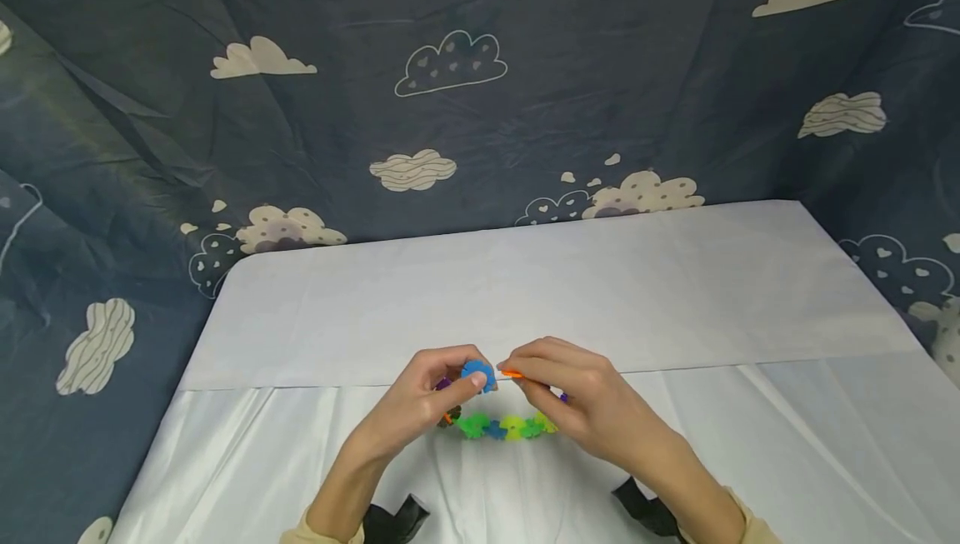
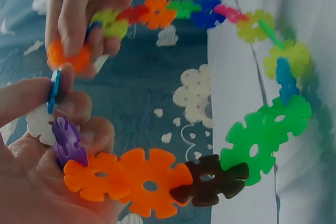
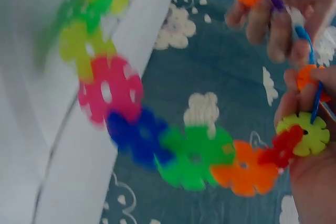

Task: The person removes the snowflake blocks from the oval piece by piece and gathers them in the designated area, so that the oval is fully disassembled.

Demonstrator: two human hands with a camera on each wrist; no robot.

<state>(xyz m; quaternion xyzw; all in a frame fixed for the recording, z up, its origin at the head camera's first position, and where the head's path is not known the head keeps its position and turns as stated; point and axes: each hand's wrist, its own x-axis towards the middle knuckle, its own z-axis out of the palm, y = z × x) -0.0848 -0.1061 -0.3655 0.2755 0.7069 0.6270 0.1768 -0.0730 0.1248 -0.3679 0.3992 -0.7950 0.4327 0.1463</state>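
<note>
Chain of notched discs (image 1: 513, 427) hangs looped from both hands, between tabletop's (image 1: 480, 302) left and right edges, well apart from far edge | left hand (image 1: 420, 390) pinches blue disc (image 1: 476, 373) | right hand (image 1: 588, 394) pinches orange disc (image 1: 512, 374) just beside it; contact between discs: cannot tell

Right hand (image 3: 308, 174) pinching orange disc (image 3: 304, 79), curved chain (image 3: 195, 157)
</note>
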